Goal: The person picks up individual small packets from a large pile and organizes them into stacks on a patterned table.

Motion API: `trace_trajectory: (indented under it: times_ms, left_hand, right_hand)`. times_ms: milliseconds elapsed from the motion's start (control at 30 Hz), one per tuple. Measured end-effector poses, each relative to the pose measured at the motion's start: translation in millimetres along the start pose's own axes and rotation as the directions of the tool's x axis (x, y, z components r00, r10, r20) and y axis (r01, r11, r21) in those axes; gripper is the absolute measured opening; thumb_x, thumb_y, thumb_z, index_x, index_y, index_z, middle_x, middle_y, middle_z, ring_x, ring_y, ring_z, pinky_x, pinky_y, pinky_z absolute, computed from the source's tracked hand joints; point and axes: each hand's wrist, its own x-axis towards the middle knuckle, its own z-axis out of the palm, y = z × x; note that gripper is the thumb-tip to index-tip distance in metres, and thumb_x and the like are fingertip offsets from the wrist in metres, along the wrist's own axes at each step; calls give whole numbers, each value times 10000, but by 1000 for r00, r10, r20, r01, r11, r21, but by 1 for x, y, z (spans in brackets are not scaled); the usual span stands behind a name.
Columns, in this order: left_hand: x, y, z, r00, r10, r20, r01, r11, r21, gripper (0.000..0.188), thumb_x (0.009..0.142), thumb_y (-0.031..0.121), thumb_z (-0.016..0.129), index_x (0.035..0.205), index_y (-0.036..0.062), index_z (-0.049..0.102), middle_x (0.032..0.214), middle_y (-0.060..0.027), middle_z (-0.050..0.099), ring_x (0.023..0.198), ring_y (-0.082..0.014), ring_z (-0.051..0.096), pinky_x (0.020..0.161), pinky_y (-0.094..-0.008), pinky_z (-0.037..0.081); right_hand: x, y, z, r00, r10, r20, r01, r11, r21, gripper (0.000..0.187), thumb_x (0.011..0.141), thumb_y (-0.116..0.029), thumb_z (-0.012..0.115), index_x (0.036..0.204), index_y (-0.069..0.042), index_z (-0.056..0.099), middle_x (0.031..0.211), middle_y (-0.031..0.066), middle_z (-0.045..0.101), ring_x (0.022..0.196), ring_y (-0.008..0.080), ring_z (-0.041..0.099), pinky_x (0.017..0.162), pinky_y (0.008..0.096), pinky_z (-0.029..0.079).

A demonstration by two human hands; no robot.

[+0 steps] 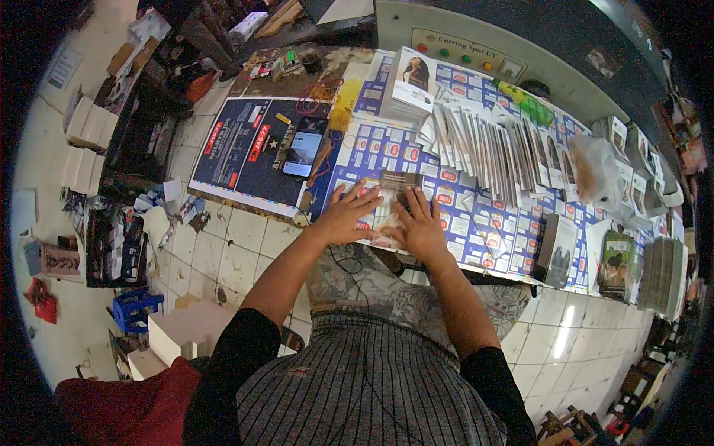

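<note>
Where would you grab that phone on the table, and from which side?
The phone is probably best gripped across its two long edges near the lower end, coming from above and the near side. It lies flat, screen up, on a dark printed sheet, with one short end facing near, so an edge hold should leave most of the screen uncovered.

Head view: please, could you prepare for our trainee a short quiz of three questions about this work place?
1. True or false: the phone lies on a dark printed sheet.
2. Choose: the right hand is nearer to (a) the plastic bag or (b) the piece with a brown end.
3. Fill in: the ____ hand is nearer to the phone.

Key: 1. True. 2. b. 3. left hand.
</note>
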Motion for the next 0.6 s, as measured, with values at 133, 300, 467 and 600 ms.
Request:
trace_trajectory:
  times_ms: [133, 300, 467, 600]
  left_hand:
    - [-2, 0, 0, 1000, 7, -21, -7, 1000, 16, 879, 860, 639, 626, 1561, 200, 328, 1662, -39, 197, 1544, -308, 82, 1190, -604, 66]
    - [-2, 0, 0, 1000, 21, -12, -21, 1000, 6, 890, 854, 652, 624, 1561, 198, 329, 1659, -43, 208, 1543, -318, 79, 1182, -620, 66]
    - [-4, -3, 6, 999, 19, -27, -19, 1000, 16, 891, 854, 650, 627, 1555, 180, 340, 1656, -43, 219, 1541, -322, 84, 1178, -621, 68]
    - [-1, -2, 4, 999, 21, -42, -20, 1000, 22, 876, 854, 649, 624, 1540, 169, 367, 1652, -41, 231, 1539, -320, 100, 1179, -605, 70]
  right_hand:
    - [2, -3, -2, 997, 50, 63, -50, 999, -5, 613, 932, -516, 579, 1421, -149, 527, 1582, 136, 334, 1497, 325, 238, 1157, 624, 221]
    - [0, -1, 4, 998, 56, 25, -55, 998, -29, 538, 967, -448, 549, 1417, -155, 526, 1585, 131, 333, 1500, 304, 241, 1163, 611, 222]
    - [1, -5, 3, 998, 54, 14, -54, 998, -35, 524, 979, -359, 561, 1452, -148, 478, 1575, 128, 343, 1487, 316, 261, 1163, 596, 224]
    - [1, -3, 3, 998, 61, 1, -61, 997, -37, 513, 989, -355, 548, 1456, -155, 472, 1569, 130, 356, 1483, 316, 270, 1166, 590, 226]
